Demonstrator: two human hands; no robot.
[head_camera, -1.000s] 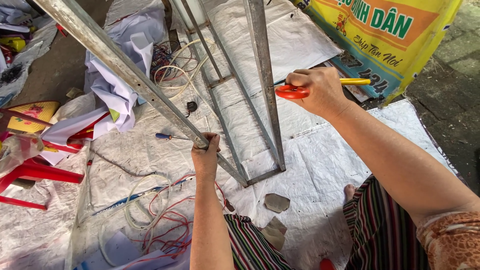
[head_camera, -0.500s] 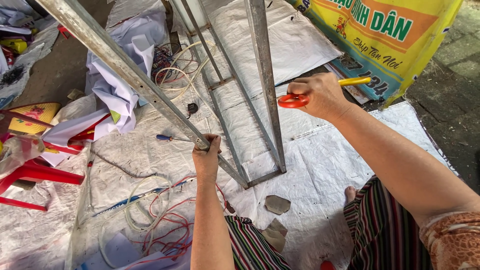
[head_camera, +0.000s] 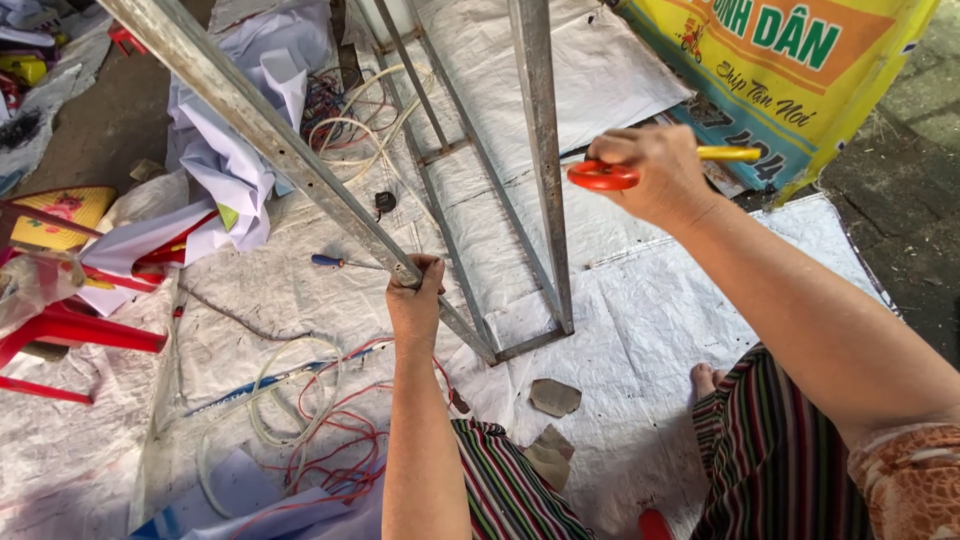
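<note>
We see the left hand (head_camera: 415, 300) clenched around a slanting bar of the metal frame (head_camera: 540, 170) standing on the white woven tarp (head_camera: 640, 330). The right hand (head_camera: 655, 175) grips orange-handled scissors (head_camera: 603, 176) just beside the frame's upright bar.

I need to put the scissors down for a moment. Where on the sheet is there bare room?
Bare white sheet lies right of the metal frame, between it and the right hand holding the scissors. Left of the left hand it is crowded: wires, a screwdriver, a red stool.
</note>
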